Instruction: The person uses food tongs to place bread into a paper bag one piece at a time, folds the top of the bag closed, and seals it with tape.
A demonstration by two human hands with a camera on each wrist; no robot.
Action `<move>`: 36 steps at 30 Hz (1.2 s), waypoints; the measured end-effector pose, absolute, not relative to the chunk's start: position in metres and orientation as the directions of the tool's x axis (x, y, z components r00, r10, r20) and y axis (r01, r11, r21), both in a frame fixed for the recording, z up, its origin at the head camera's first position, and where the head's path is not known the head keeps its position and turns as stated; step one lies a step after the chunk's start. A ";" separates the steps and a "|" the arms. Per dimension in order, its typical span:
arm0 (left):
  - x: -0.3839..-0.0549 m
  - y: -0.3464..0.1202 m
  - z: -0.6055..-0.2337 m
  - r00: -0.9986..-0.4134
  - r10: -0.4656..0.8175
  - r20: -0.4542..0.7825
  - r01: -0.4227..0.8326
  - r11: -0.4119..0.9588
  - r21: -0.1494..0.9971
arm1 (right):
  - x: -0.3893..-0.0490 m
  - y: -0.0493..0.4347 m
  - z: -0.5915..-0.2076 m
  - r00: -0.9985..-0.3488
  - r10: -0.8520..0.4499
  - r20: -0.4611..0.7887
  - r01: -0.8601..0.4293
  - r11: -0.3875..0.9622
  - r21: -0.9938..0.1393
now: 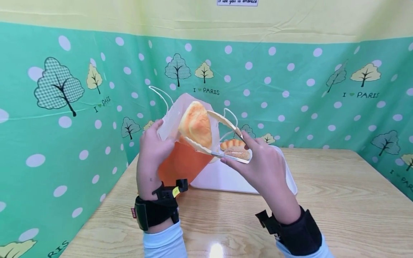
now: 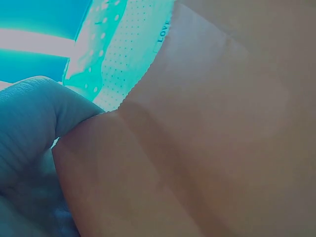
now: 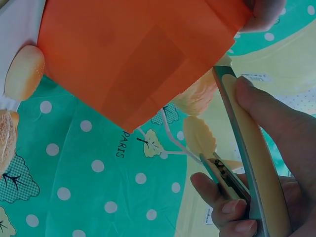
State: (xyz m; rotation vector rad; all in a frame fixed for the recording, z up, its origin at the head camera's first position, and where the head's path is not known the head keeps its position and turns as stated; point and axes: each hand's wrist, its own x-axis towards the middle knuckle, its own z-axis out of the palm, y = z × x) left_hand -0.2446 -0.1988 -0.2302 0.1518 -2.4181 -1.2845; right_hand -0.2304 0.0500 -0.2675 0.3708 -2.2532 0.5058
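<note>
Bread (image 1: 196, 123), a puffy golden piece, is at the wide mouth of the orange paper bag (image 1: 185, 163), between the two tips of the tongs (image 1: 226, 122). You can't tell whether both tips touch it, or if the bag's wall takes some of its weight.

Your right hand (image 1: 266, 161) grips the tongs, thumb on one arm and fingers on the other. Your grip is partly spread, so the arms are apart with the bread between them. The tongs seem to be there so that your fingers stay off the food.

Your left hand (image 1: 155, 145) is bent around the bag's edge and pinches the paper. That likely keeps the mouth wide and the bag from sagging. The bag leans, its top turned up, perhaps to make room for the bread and the tongs.

Just behind the bag and tongs, a ridged roll (image 1: 231, 144) and a crumb-coated roll (image 1: 237, 153) lie on the white tray (image 1: 226, 179), which sits on the wooden table (image 1: 338, 186).

From your head, you see into the bag's pale inside. Your right wrist view shows its flat outside and white string (image 3: 168, 131) instead, with only a bit of the bread peeking past. Your left wrist view shows the zigzag paper edge up close, but no bread.
</note>
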 end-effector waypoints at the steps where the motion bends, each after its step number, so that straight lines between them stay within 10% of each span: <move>1: -0.245 -0.198 -0.230 -0.914 -0.275 0.297 0.090 0.577 0.812 | -0.229 0.051 -0.267 -0.651 -0.102 0.752 -0.408 0.883 -0.233; 13: -0.245 -0.198 -0.230 -0.915 -0.285 0.286 0.067 0.592 0.803 | -0.217 0.064 -0.255 -0.681 -0.075 0.729 -0.376 0.889 -0.260; 28: -0.249 -0.202 -0.235 -0.889 -0.344 0.302 0.040 0.599 0.800 | -0.236 0.100 -0.242 -0.529 0.116 0.841 -0.467 0.787 -0.402; 36: -0.251 -0.198 -0.234 -0.891 -0.339 0.302 0.047 0.593 0.804 | -0.266 0.138 -0.257 -0.759 0.169 0.628 -0.161 0.887 -0.434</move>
